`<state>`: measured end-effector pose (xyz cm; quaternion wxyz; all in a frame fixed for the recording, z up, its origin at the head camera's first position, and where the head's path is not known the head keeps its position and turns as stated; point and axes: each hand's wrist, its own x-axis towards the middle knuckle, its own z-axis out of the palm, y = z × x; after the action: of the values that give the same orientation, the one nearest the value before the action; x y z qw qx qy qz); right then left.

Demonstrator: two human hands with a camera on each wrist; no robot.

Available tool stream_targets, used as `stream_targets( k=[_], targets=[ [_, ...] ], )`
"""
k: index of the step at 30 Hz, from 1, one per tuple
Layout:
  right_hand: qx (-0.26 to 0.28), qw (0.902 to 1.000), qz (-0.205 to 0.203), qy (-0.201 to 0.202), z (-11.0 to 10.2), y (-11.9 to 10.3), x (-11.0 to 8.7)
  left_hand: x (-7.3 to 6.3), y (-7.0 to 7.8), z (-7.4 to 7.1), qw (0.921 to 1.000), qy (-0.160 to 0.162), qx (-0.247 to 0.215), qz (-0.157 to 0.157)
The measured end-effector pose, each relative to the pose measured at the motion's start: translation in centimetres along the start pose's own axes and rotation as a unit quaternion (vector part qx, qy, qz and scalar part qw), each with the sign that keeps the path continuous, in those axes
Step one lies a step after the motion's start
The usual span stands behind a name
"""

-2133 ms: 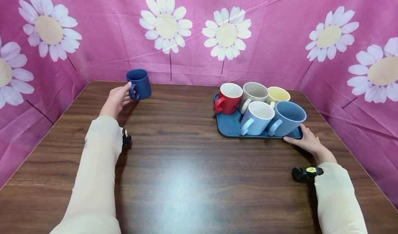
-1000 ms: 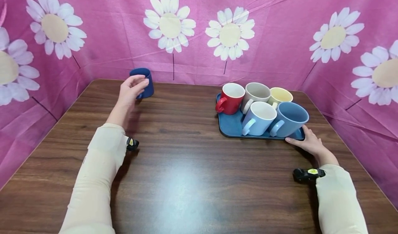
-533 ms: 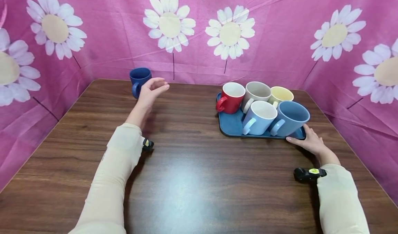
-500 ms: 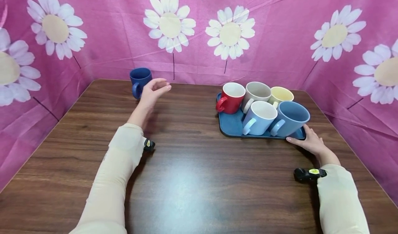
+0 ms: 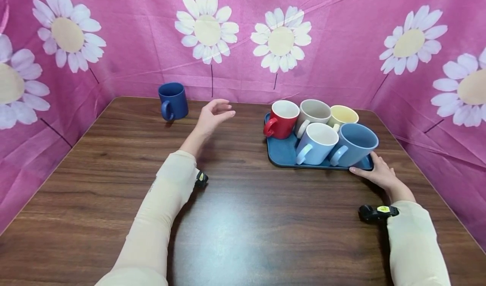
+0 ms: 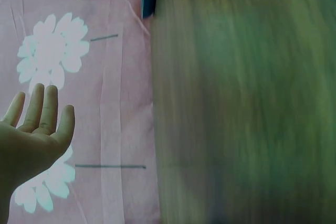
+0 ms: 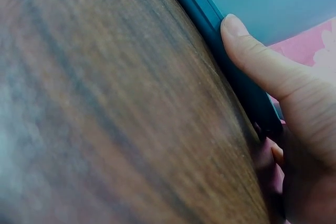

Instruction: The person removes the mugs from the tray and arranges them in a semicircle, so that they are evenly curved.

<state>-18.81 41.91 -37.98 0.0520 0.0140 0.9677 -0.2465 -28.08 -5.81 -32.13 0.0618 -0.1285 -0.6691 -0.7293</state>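
My left hand (image 5: 212, 119), fingers apart and holding nothing, is over the table between a navy mug (image 5: 175, 102) and the blue tray (image 5: 279, 156). The navy mug stands upright at the back left, its handle toward me. My right hand (image 5: 379, 174) holds the tray's near right corner; in the right wrist view the thumb (image 7: 252, 59) lies on the rim. Mugs stand on the tray: a red mug (image 5: 282, 125) and a grey mug (image 5: 313, 113) behind, a yellow mug (image 5: 341, 115) at the back right, a pale blue mug (image 5: 317, 147) and a larger blue mug (image 5: 353, 147) in front.
The brown wooden table (image 5: 243, 218) is bounded at the back and sides by a pink cloth (image 5: 243, 81) with white daisies. The navy mug stands close to the table's back edge. The tray lies toward the right side.
My left hand has come off the navy mug's handle and moved right, toward the tray. The navy mug stays in place. My right hand keeps its hold on the tray corner.
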Motion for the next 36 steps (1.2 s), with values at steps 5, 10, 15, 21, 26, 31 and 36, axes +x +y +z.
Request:
stream_targets(
  k=[5, 10, 15, 21, 26, 31, 36],
  targets=[
    [0.0, 1.0, 0.002, -0.002, 0.0, -0.2, 0.0, -0.1, -0.4, 1.4, 0.9998, -0.01, -0.018, -0.003],
    [0.002, 1.0, 0.006, -0.005, 0.1, -0.3, 0.1, -0.2, -0.8, 2.8, 0.9993, -0.022, -0.028, -0.013],
    [0.003, 1.0, 0.008, -0.005, 0.1, -0.3, 0.1, -0.1, -1.1, 4.2, 0.9989, -0.038, -0.021, -0.016],
    [0.02, 0.9997, 0.013, -0.006, 0.0, -0.3, -0.1, 0.0, -1.6, 6.0, 0.9982, -0.057, -0.007, -0.013],
    [0.018, 0.9998, 0.011, -0.004, 0.0, -0.3, -0.2, 0.0, -1.9, 7.2, 0.9971, -0.074, 0.001, -0.019],
    [0.02, 0.9997, 0.011, -0.003, 0.0, -0.2, -0.2, 0.1, -2.2, 8.1, 0.9961, -0.081, 0.012, -0.032],
    [0.015, 0.9999, 0.006, 0.006, 0.1, -0.3, -0.2, 0.7, -2.7, 8.7, 0.9947, -0.088, 0.018, -0.05]
  ],
)
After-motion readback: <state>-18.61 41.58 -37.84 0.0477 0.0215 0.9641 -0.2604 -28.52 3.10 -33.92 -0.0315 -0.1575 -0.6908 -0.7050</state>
